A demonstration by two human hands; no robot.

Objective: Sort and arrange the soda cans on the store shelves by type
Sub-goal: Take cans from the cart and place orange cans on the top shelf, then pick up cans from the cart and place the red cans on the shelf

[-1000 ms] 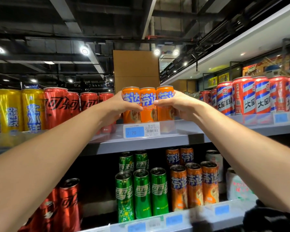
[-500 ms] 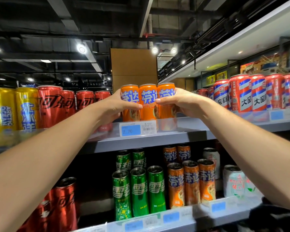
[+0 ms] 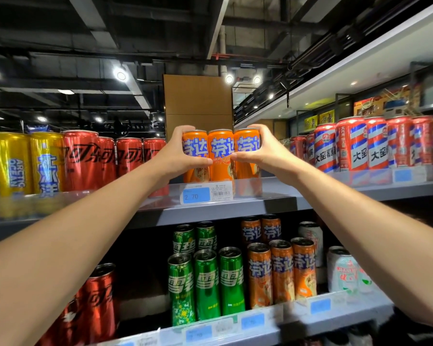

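Your fingers (image 3: 185, 129) curl around the outer cans of three orange cans (image 3: 220, 156) standing side by side at the front of the upper shelf (image 3: 280, 203), thumbs meeting across the middle can. Your left hand (image 3: 178, 156) and right hand (image 3: 263, 151) squeeze the row between them. Risk: uneven pressure could pop the unheld middle can forward off the edge, onto the green cans (image 3: 206, 283) below.

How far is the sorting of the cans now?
Done: upper shelf groups yellow cans, red cans and striped cans. In hand: left hand and right hand grip three orange cans. Left: more orange cans below.
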